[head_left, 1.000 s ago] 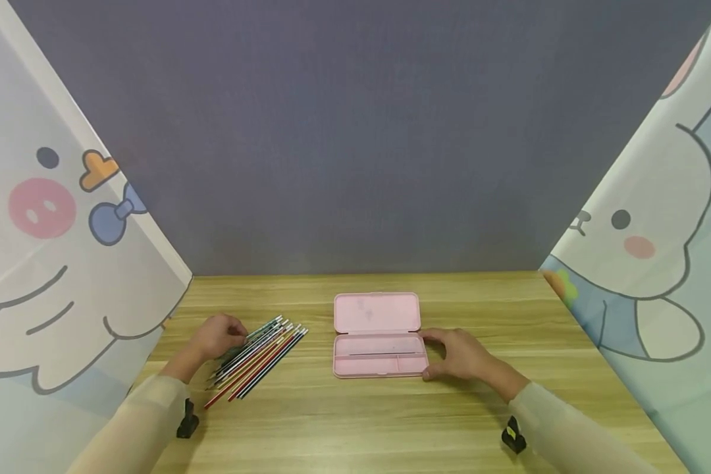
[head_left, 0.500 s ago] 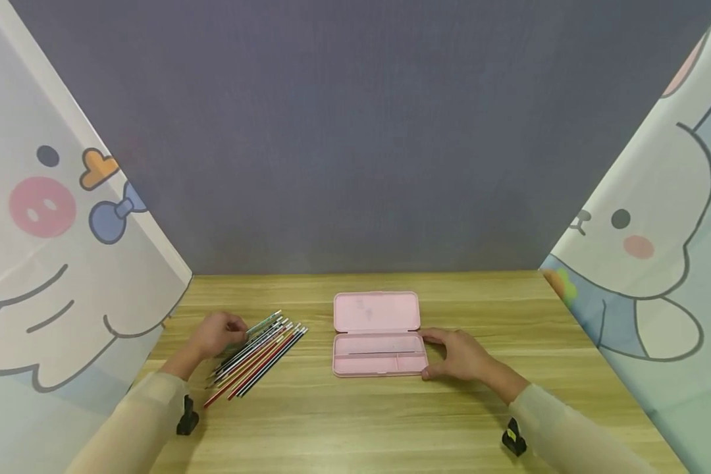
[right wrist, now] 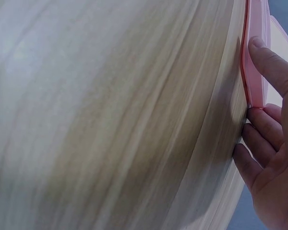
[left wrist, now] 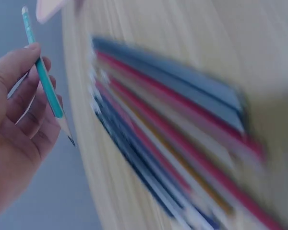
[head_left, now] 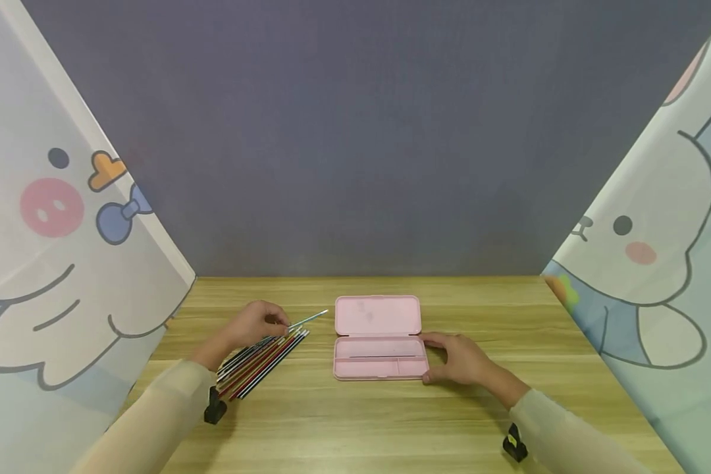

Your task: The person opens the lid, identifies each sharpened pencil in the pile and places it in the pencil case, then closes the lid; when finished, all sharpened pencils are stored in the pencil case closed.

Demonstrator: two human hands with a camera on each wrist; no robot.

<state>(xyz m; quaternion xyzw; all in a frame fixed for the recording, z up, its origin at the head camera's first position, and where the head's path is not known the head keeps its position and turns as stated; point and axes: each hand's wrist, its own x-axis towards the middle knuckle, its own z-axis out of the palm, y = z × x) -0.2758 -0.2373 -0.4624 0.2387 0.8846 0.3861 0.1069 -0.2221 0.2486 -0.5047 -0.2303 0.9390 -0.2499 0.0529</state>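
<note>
In the head view my left hand (head_left: 261, 324) pinches a teal pencil (head_left: 311, 320) above the far end of the pencil pile. The left wrist view shows this pencil (left wrist: 49, 91) between thumb and fingers, sharpened tip downward and white end up. Below it lies a loose bunch of pencils (head_left: 266, 365) in red, dark and pale colours, blurred in the wrist view. An opened pink pencil case (head_left: 378, 316) rests at mid-table, lid folded back. My right hand (head_left: 462, 359) holds its right end, thumb at the near corner and fingers at the far side.
The case's bottom half has a long compartment (head_left: 379, 346) with a thin dark line along it, and smaller compartments in front. A grey panel (head_left: 355, 145) rises behind the wooden table (head_left: 355, 428). Printed cartoon sheets (head_left: 646, 263) flank both sides.
My left hand has lifted the teal pencil from the pile and moved right with it, toward the pencil case. The right hand and the case have stayed in place.
</note>
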